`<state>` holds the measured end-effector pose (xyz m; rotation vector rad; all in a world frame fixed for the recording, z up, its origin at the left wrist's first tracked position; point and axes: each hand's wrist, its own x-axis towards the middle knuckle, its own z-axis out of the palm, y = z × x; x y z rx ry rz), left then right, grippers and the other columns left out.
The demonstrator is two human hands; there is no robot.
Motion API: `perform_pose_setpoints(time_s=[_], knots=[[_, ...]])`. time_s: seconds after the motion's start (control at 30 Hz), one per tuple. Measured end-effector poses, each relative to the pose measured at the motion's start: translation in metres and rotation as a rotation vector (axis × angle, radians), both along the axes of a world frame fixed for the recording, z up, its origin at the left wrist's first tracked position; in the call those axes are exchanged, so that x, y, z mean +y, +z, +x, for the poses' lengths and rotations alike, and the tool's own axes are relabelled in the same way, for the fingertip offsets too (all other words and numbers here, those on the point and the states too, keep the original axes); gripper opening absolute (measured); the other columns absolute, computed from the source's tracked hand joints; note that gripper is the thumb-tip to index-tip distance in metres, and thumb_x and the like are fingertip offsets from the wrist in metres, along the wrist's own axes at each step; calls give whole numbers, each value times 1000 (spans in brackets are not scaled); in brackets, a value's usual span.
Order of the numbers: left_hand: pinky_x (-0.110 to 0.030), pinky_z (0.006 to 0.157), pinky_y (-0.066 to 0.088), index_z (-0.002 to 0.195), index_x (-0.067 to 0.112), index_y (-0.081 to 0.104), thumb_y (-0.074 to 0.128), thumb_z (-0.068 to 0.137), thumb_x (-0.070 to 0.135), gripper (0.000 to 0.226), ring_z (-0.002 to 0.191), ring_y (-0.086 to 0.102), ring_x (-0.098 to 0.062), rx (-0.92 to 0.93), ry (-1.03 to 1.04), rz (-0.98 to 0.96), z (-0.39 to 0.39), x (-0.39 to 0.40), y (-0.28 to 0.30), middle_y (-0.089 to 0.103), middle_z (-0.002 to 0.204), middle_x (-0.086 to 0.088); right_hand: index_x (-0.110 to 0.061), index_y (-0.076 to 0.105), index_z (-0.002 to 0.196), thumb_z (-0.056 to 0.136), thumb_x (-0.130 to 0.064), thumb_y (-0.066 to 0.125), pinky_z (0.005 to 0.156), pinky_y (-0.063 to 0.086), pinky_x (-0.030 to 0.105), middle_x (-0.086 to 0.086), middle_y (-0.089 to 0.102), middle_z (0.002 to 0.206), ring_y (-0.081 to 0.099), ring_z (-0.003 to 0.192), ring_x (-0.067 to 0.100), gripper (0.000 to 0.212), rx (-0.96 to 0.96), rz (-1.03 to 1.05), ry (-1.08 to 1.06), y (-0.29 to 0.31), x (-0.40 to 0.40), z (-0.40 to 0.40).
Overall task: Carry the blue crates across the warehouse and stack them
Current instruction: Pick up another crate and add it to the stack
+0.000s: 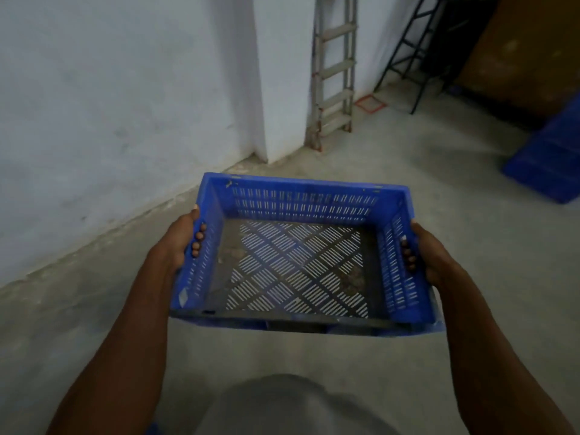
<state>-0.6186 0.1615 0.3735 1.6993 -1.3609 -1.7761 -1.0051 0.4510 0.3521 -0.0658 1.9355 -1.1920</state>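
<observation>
Blue crate hangs above the floor in my grip: left hand and right hand clamp its side handles, fingers poking through. At far right I see blurred blue crates, cut off by the frame edge.

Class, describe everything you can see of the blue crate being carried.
The blue crate looks like moulded plastic, rectangular and open-topped, with slotted side walls and a floor pierced in a diamond pattern. It is empty apart from some dirt. It is held off the concrete floor, roughly level. The left hand and right hand grip its short sides, fingers hooked through the handle slots.
</observation>
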Motion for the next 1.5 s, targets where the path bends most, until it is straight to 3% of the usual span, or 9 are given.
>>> perform_pose_setpoints(time_s=[0.3, 0.87, 1.13, 1.5], knots=[[-20, 37, 23, 73, 20, 47, 38, 99, 63, 51, 37, 26, -11, -19, -312, 14, -266, 8, -17, 36, 54, 4, -18, 48, 75, 92, -71, 40, 33, 29, 20, -1, 39, 58, 31, 39, 10, 56, -12, 8, -319, -7, 110, -158], [-23, 39, 24, 78, 18, 48, 36, 102, 61, 50, 39, 27, -12, -3, -924, 8, -754, 7, -3, 36, 54, 4, -15, 48, 77, 97, -64, 36, 32, 29, 23, 1, 38, 61, 30, 42, 11, 54, -14, -49, -853, -3, 205, -390], [-21, 38, 24, 77, 17, 50, 35, 101, 62, 53, 39, 27, -12, -38, -986, 0, -967, 44, -12, 37, 55, 3, -16, 47, 76, 96, -67, 33, 32, 27, 21, 1, 37, 62, 28, 41, 11, 56, -47, -51, -886, -26, 241, -567], [-20, 37, 28, 79, 16, 52, 29, 100, 67, 60, 42, 30, -13, -28, -877, 2, -1200, 77, -7, 39, 58, 2, -15, 47, 73, 95, -67, 34, 34, 24, 20, 2, 38, 57, 27, 39, 13, 57, -13, -22, -820, -8, 273, -841]])
